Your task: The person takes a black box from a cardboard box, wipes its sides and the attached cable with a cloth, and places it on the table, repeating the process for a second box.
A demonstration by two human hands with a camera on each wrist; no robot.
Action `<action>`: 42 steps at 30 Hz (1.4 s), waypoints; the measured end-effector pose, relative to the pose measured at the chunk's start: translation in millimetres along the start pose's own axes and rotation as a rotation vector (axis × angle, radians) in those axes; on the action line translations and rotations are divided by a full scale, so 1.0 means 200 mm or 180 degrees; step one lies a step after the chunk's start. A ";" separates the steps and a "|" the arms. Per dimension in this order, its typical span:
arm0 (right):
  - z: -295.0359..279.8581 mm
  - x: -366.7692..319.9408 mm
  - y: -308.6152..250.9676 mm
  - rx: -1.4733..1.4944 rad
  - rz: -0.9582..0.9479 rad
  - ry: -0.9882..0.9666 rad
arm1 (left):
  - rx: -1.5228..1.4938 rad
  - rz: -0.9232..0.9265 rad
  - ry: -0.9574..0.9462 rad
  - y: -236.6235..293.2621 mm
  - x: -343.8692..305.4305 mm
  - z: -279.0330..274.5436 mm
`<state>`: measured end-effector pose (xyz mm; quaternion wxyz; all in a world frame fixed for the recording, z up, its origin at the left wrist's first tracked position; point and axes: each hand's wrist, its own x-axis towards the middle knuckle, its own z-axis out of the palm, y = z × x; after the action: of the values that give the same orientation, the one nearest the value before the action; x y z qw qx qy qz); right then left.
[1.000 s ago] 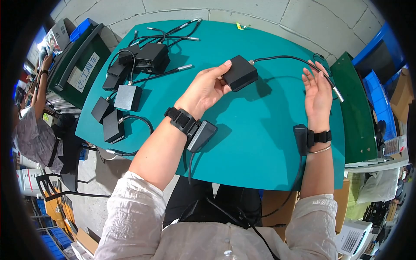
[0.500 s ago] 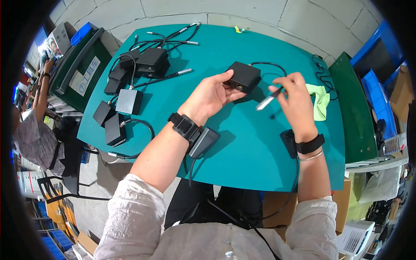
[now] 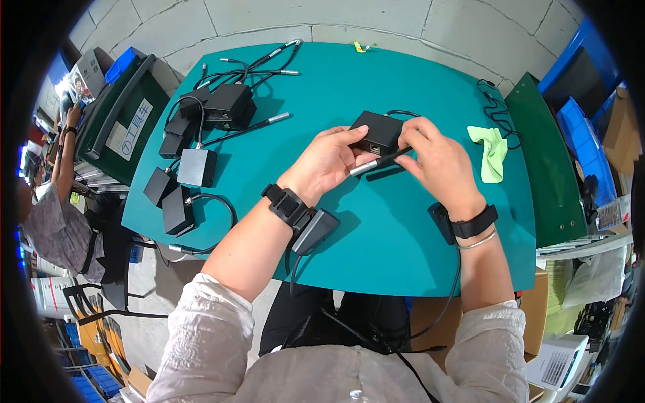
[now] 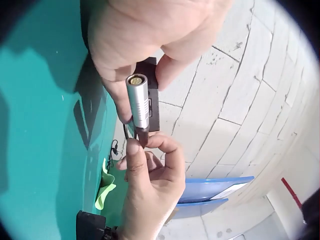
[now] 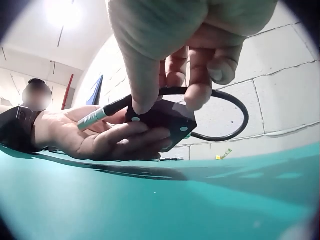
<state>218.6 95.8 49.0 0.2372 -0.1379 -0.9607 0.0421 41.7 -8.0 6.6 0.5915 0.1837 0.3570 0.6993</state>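
Observation:
In the head view my left hand (image 3: 321, 164) holds a small black box (image 3: 377, 129), thumb on its top and fingers underneath. A port shows in the side of the box that faces me. My right hand (image 3: 440, 161) pinches the box's black cable (image 5: 242, 112) between thumb and fingers, just behind its silver plug (image 3: 363, 168). That plug points left, crossing close in front of the left fingers. Pins show inside its round end (image 4: 136, 80) in the left wrist view. The cable arcs in a loop from the far side of the box back to the right hand.
Several more black boxes (image 3: 227, 101) with cables lie at the left of the green table (image 3: 376, 248). On the right are a light green cloth (image 3: 492, 153) and a thin black cable (image 3: 497, 115). A block wall (image 3: 363, 20) stands behind the table; another person (image 3: 60, 215) is at far left.
My right hand came from the right, took the cable behind its plug and brought the plug left to the box. My left hand kept holding the box, which turned slightly and moved a little nearer.

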 end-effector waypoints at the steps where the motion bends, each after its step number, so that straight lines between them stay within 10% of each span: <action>1: 0.00 0.00 0.00 0.0109 0.0056 -0.0102 | 0.0002 -0.0003 0.0001 0.00 0.00 0.00; 22: 0.08 0.01 0.03 0.2888 0.1144 -0.0796 | 0.0551 0.0051 -0.0217 -0.06 -0.04 0.09; 39: -0.44 -0.24 0.10 0.1094 0.0769 0.1077 | 0.0370 -0.0103 -0.1144 -0.01 -0.01 0.05; 42: -0.84 -0.55 -0.11 0.1101 0.2034 0.1312 | 0.0493 -0.0132 -0.0928 0.01 0.00 0.02</action>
<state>385.1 45.6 151.0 0.4192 -0.3927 -0.7808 0.2459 42.5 -7.6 10.3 0.6354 0.3208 0.3239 0.6232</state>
